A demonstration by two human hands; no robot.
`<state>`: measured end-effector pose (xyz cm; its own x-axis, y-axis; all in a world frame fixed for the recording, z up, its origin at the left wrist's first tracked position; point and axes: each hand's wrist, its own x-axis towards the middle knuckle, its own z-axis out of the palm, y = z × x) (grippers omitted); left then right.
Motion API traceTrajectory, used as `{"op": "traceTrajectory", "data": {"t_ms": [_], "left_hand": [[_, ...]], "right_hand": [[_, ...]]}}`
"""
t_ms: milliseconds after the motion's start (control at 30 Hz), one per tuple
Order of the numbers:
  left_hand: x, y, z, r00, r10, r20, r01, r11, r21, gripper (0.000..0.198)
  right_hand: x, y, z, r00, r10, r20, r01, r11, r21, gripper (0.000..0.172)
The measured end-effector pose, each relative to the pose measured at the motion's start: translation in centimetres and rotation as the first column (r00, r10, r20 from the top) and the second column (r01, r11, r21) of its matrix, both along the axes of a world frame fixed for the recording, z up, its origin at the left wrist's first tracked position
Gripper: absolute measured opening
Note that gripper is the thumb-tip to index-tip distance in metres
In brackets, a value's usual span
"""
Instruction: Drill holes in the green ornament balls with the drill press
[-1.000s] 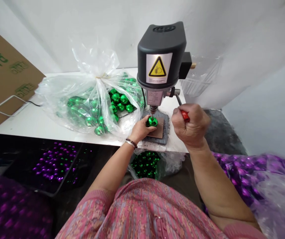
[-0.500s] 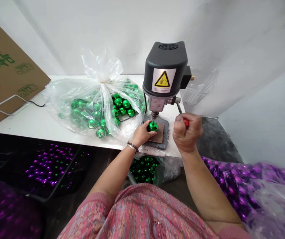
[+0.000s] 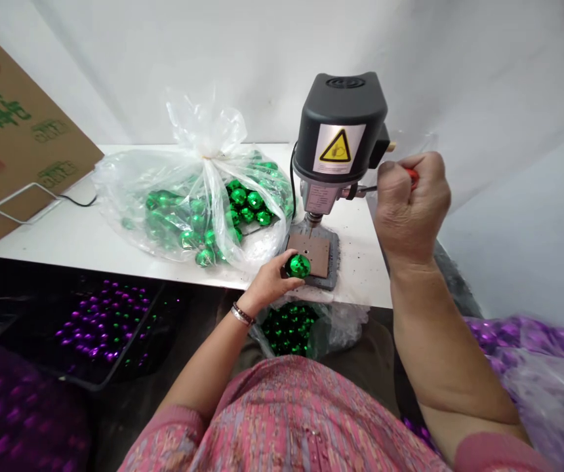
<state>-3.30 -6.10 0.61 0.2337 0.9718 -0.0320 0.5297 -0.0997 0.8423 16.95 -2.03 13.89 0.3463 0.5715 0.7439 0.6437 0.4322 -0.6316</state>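
Observation:
A small black drill press (image 3: 340, 131) stands on the white table (image 3: 65, 239), with a brown pad (image 3: 314, 254) on its grey base. My left hand (image 3: 267, 280) is closed on a shiny green ball (image 3: 298, 265) at the front left corner of the base, clear of the drill bit. My right hand (image 3: 410, 206) is raised beside the drill head, fisted round the red-tipped lever handle (image 3: 412, 176).
A tied clear bag of green balls (image 3: 203, 203) lies left of the drill. Another bag of green balls (image 3: 289, 326) hangs under the table edge. A dark tray of purple balls (image 3: 100, 321) sits lower left, purple bags (image 3: 523, 354) right, a cardboard box (image 3: 11, 131) far left.
My right hand lifted the lever handle up from beside the base to beside the drill head. My left hand drew the green ball out from under the bit toward the base's front edge.

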Motion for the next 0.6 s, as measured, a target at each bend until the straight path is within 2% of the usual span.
{"op": "traceTrajectory", "data": {"t_ms": [200,400,467,533,600], "left_hand": [[-1.3,-2.0,0.1,0.987,-0.148,-0.063,0.147,0.989,-0.012,0.068],[-2.6,-3.4,0.8,0.934,-0.331,-0.131,0.315,0.940,-0.130,0.073],[-3.0,-2.8,1.1,0.957,-0.253,-0.144,0.236,0.964,-0.124,0.066],[-3.4,-0.9,1.5,0.989,-0.046,-0.140,0.039,0.998,-0.056,0.051],[-3.8,2.2,1.9,0.972,0.190,-0.136,-0.183,0.981,0.062,0.040]], "right_hand": [[0.2,0.1,-0.3,1.000,0.005,0.012,-0.005,1.000,0.004,0.020],[0.0,0.0,-0.5,1.000,0.004,0.003,-0.004,0.999,0.045,0.020],[-0.1,-0.2,-0.4,1.000,0.004,-0.003,-0.004,0.999,0.051,0.021],[-0.2,-0.4,-0.3,1.000,0.005,-0.003,-0.005,0.999,0.046,0.022],[-0.2,-0.5,-0.3,1.000,-0.006,0.005,0.006,0.999,0.038,0.023]]}}
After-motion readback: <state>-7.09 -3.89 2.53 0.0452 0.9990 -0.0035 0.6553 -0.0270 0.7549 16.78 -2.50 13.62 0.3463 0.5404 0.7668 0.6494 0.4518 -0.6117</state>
